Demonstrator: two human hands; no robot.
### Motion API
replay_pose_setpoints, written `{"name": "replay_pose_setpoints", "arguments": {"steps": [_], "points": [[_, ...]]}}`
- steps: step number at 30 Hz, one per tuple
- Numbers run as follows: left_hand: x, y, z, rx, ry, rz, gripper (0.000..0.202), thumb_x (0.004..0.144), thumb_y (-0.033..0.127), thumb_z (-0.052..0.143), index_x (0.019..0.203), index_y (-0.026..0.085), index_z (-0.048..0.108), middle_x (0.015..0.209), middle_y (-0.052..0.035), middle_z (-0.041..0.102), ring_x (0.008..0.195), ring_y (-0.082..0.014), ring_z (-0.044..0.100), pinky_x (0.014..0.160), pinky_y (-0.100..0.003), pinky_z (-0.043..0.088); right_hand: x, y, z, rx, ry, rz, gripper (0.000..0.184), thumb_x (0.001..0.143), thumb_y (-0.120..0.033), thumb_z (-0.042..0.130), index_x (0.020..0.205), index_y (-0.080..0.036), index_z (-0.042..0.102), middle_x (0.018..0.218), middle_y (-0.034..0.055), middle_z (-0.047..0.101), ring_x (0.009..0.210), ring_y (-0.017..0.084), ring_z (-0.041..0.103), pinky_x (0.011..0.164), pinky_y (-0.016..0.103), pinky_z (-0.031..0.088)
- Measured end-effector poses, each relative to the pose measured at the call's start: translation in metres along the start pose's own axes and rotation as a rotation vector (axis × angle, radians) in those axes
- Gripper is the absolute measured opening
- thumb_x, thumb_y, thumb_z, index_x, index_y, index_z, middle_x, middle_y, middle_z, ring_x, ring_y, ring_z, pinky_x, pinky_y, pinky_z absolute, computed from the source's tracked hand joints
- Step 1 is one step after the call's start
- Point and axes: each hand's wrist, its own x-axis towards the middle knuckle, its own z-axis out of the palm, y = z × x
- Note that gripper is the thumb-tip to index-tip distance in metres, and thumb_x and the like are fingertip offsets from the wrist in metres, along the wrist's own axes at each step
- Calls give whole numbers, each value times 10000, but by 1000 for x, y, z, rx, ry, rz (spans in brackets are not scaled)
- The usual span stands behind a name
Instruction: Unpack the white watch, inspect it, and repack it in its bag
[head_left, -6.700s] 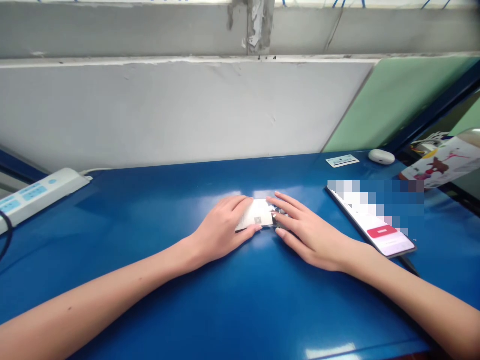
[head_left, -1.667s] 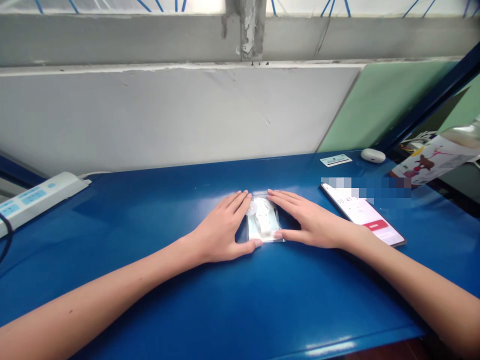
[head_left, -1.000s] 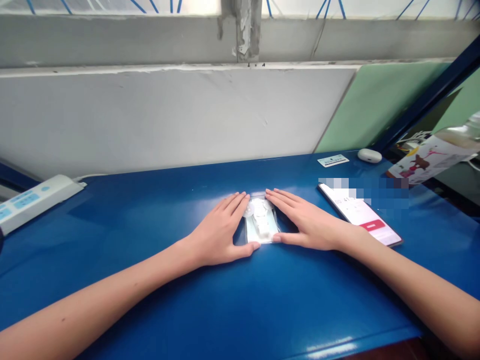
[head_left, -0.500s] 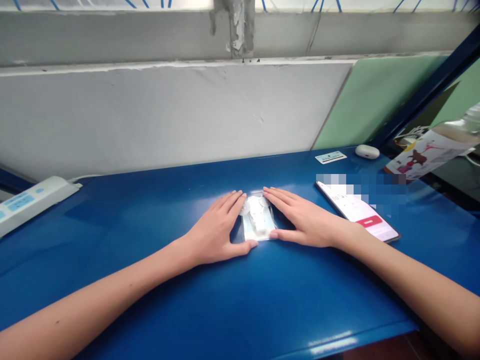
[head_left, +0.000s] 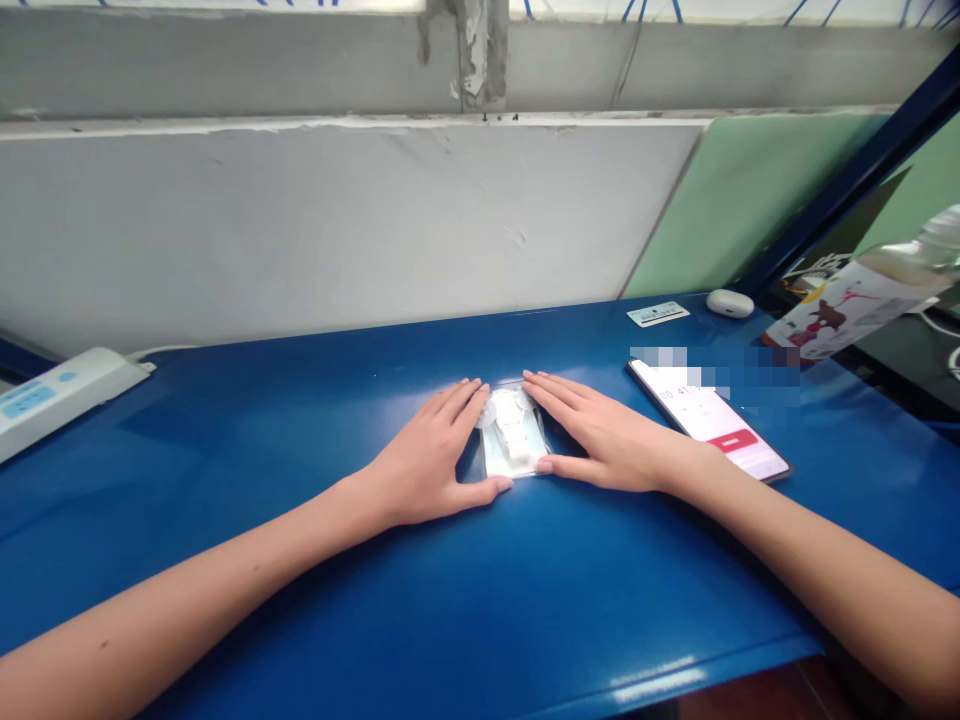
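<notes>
A small clear plastic packet [head_left: 498, 463] lies flat on the blue table [head_left: 480, 600], with a pale sheet and a white object [head_left: 514, 436] in it whose kind I cannot make out. My left hand [head_left: 431, 455] rests at the packet's left side, fingers stretched forward and thumb out along the near edge. On the right side my right hand [head_left: 600, 430] lies with fingers extended and its thumb on the near right corner. Both hands are open around the packet, the fingertips at its edges. Parts of the packet's sides are hidden under the fingers.
Right of my right hand lies a phone [head_left: 739, 440] with a lit screen. Behind it are a card [head_left: 658, 314], a white earbud case [head_left: 730, 303] and a tilted labelled bottle [head_left: 847, 300]. A white power strip [head_left: 67, 395] sits at the left. A wall panel [head_left: 337, 220] borders the back.
The camera view has shifted very slightly. Both hands and the packet keep the same places on the table.
</notes>
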Motion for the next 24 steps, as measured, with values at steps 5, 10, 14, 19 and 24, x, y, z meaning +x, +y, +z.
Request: {"name": "replay_pose_setpoints", "arguments": {"steps": [5, 10, 14, 19, 24], "points": [[0, 2, -2, 18, -34, 7, 965, 871, 668, 548, 1560, 88, 204, 1600, -244, 270, 1484, -386, 259, 1186, -529, 284, 1, -3, -2, 63, -24, 59, 900, 898, -623, 548, 1583, -136, 225, 1614, 197, 279, 1477, 358, 301, 1170, 552, 336], [1, 4, -3, 17, -45, -5, 979, 857, 668, 556, 1543, 50, 230, 1600, -256, 260, 1490, -376, 247, 1196, -508, 269, 1, -5, -3, 105, -24, 96, 908, 884, -600, 588, 1581, -138, 235, 1620, 196, 269, 1478, 376, 288, 1170, 560, 333], [1, 4, -3, 14, -30, 5, 969, 855, 643, 576, 1524, 16, 261, 1587, -270, 284, 1481, -381, 267, 1198, -500, 266, 1, -4, -2, 88, -27, 94, 911, 888, -615, 570, 1582, -135, 226, 1619, 201, 270, 1480, 376, 285, 1166, 575, 332], [1, 4, -2, 11, -25, -4, 954, 850, 656, 573, 1527, 60, 261, 1587, -251, 300, 1476, -380, 282, 1188, -515, 280, 1, -3, -3, 74, -39, 91, 915, 897, -612, 556, 1577, -99, 222, 1617, 216, 266, 1493, 374, 249, 1178, 576, 308], [1, 4, -2, -2, -14, -5, 974, 834, 659, 592, 1529, 71, 249, 1580, -252, 314, 1469, -393, 287, 1173, -533, 294, -1, -2, -3, 125, -66, 99, 967, 866, -626, 596, 1589, -126, 193, 1638, 194, 218, 1501, 376, 218, 1189, 568, 285]]}}
